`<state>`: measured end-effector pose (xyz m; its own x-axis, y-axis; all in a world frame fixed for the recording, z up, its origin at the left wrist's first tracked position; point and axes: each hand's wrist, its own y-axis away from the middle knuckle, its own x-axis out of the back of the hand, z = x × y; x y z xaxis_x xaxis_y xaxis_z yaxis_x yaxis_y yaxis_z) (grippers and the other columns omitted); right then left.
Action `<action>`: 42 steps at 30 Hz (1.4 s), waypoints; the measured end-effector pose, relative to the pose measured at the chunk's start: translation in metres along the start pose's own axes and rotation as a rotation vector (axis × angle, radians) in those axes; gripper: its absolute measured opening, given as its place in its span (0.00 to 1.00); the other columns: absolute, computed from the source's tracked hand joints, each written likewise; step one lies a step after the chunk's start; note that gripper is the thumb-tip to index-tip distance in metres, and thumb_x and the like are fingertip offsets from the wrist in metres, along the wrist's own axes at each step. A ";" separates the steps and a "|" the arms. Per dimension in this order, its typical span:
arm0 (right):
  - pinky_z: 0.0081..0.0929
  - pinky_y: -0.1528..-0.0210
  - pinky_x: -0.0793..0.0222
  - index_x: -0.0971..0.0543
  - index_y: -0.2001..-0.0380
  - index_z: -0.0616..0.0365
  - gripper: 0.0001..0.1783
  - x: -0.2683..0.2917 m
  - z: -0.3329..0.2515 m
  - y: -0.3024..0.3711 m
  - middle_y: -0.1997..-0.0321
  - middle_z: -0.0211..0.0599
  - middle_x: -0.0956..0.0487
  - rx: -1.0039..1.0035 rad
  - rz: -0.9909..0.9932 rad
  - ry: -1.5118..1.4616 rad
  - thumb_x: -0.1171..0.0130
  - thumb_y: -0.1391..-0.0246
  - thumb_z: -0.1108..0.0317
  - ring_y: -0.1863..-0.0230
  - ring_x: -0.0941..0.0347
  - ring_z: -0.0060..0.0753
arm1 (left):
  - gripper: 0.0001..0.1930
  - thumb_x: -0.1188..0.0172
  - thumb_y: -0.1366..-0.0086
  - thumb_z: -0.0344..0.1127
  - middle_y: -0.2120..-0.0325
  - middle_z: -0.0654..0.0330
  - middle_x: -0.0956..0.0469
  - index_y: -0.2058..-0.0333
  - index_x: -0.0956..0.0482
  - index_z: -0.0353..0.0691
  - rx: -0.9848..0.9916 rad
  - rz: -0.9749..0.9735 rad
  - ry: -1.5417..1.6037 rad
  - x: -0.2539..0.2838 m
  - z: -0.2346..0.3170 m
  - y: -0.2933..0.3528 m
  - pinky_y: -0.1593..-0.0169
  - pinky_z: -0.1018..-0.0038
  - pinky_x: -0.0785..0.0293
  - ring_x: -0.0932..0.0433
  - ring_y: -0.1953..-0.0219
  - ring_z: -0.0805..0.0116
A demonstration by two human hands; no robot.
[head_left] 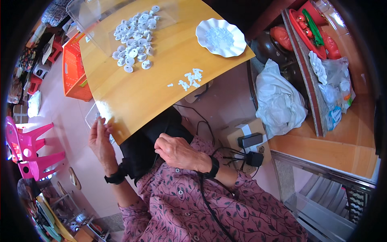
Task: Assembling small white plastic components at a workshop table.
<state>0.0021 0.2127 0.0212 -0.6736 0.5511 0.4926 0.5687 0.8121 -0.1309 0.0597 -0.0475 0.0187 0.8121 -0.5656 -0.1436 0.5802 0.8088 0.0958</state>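
Observation:
My left hand (99, 142) is at the near left corner of the yellow wooden table (133, 97), its thumb and fingertips pinched together. What the pinch holds, if anything, is too small to make out. My right hand (177, 151) is in front of my body, just off the table's near edge, with its fingers curled in. Its palm side is hidden. On the table lie a heap of white round plastic pieces (135, 36), a small group of white plastic pegs (191, 78), and a white scalloped dish (201, 30) containing small clear pieces (219, 38).
A clear plastic bin (96, 24) stands at the table's far left. An orange crate (72, 68) is beside the table and a pink stool (38, 159) farther left. To the right are a white bag (278, 99), a cardboard box (231, 139) and black cables (229, 155).

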 end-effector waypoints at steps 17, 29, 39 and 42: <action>0.45 0.64 0.27 0.26 0.66 0.58 0.05 0.027 0.023 -0.004 0.66 0.46 0.27 -0.083 0.319 0.089 0.41 0.45 0.73 0.65 0.25 0.57 | 0.05 0.36 0.40 0.25 0.72 0.52 0.23 0.65 0.17 0.31 -0.425 -0.435 -0.665 -0.137 -0.015 0.029 0.67 0.70 0.27 0.22 0.73 0.61; 0.42 0.55 0.32 0.24 0.55 0.63 0.14 0.064 0.049 -0.071 0.56 0.42 0.27 0.075 0.552 0.721 0.45 0.47 0.77 0.57 0.28 0.46 | 0.08 0.35 0.38 0.28 0.70 0.56 0.23 0.62 0.18 0.30 -0.395 -0.504 -0.636 -0.127 -0.016 0.020 0.66 0.74 0.26 0.23 0.72 0.69; 0.40 0.52 0.36 0.24 0.51 0.65 0.19 0.053 0.033 -0.059 0.53 0.42 0.26 0.011 0.337 0.803 0.46 0.47 0.74 0.53 0.31 0.45 | 0.16 0.40 0.42 0.22 0.51 0.48 0.23 0.52 0.21 0.33 -0.824 -0.427 -0.760 -0.154 0.000 -0.034 0.49 0.61 0.26 0.25 0.51 0.48; 0.40 0.52 0.36 0.23 0.51 0.65 0.20 0.051 0.023 -0.053 0.52 0.42 0.26 0.007 0.299 0.733 0.42 0.48 0.72 0.52 0.31 0.45 | 0.20 0.41 0.44 0.21 0.49 0.48 0.24 0.50 0.22 0.34 -0.738 -0.511 -0.817 -0.162 -0.005 -0.048 0.43 0.57 0.30 0.30 0.46 0.44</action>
<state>-0.0733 0.2024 0.0339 -0.0086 0.4811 0.8766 0.6718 0.6521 -0.3513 -0.0999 0.0058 0.0321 0.4541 -0.5660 0.6881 0.8865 0.2094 -0.4127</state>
